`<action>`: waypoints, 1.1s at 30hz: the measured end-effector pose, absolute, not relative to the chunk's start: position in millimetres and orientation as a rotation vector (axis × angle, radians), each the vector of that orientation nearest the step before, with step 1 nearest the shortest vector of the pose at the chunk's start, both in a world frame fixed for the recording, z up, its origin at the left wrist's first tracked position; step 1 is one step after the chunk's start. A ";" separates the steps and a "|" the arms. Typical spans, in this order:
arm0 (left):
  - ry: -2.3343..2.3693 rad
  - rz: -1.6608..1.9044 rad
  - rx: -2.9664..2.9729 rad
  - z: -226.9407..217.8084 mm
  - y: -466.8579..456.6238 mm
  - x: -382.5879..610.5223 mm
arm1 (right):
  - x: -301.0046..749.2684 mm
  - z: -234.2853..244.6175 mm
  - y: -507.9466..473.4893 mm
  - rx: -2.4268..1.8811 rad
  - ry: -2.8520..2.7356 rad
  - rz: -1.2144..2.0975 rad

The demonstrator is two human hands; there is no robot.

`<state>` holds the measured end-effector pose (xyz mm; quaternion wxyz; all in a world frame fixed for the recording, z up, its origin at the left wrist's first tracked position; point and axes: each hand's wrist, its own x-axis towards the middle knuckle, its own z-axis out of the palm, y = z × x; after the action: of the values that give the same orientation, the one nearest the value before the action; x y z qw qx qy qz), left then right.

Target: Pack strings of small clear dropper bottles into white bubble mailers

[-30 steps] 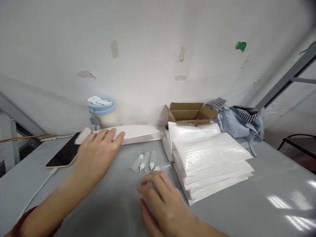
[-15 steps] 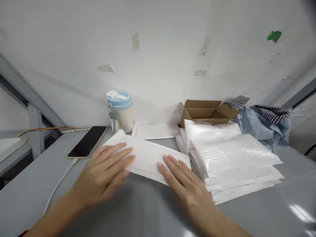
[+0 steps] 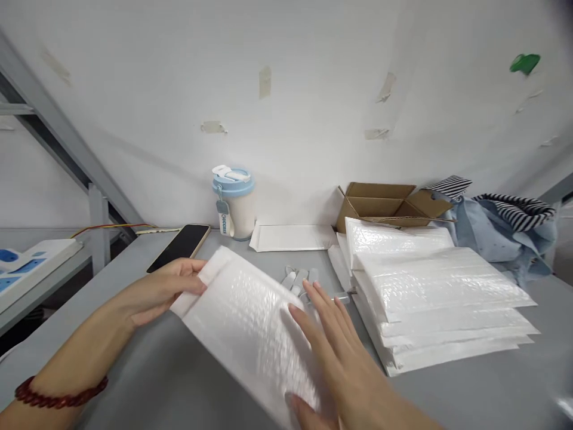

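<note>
A white bubble mailer (image 3: pixel 250 322) is tilted up off the grey table, its bubbly side towards me. My left hand (image 3: pixel 165 289) pinches its flap end between thumb and fingers at the upper left. Stretched out and spread, the fingers of my right hand (image 3: pixel 335 346) lie against the mailer's right side and cover part of it. Just behind the mailer, several small clear and whitish pieces (image 3: pixel 298 280) lie on the table, partly hidden by it and by my right fingers. A stack of similar mailers (image 3: pixel 439 286) stands to the right.
Along the wall are a blue-lidded cup (image 3: pixel 235 209), a flat white packet (image 3: pixel 293 237), an open cardboard box (image 3: pixel 380 206) and crumpled light-blue cloth (image 3: pixel 505 227). A phone (image 3: pixel 179 248) lies at the left, near a white power strip (image 3: pixel 36 269) beyond the table edge.
The mailer has gone from lying under both hands to being lifted and tilted. My left hand has closed on its flap end. The small pieces behind it now show.
</note>
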<state>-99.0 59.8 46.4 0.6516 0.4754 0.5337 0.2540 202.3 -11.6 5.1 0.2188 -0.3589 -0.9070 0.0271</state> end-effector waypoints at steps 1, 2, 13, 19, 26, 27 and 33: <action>1.179 0.497 1.091 44.9 59.2 -98.7 | 202.7 3.8 -11.6 -0.995 -2.533 0.151; 1.158 0.423 1.111 43.3 58.3 -97.4 | 203.2 1.6 -11.4 -0.999 -2.562 0.232; 1.178 0.366 1.217 34.7 36.5 -49.8 | 196.4 -23.3 -16.4 -1.053 -2.504 0.687; 1.037 0.209 1.143 29.6 28.6 -43.2 | 198.5 -15.5 -13.5 -1.153 -2.445 0.844; 1.229 0.289 0.962 32.1 24.9 -36.3 | 195.9 -21.8 -16.7 -1.057 -2.543 0.658; 1.144 0.276 0.976 32.0 24.3 -34.3 | 194.7 -21.5 -16.8 -1.053 -2.538 0.666; 1.027 0.262 1.105 25.7 19.0 -20.7 | 189.4 -17.8 -14.9 -1.063 -2.508 0.667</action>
<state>-20.7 19.0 25.7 0.7210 0.5002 0.4646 0.1186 189.4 -14.9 -17.8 0.1676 -0.3736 -0.8817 0.2345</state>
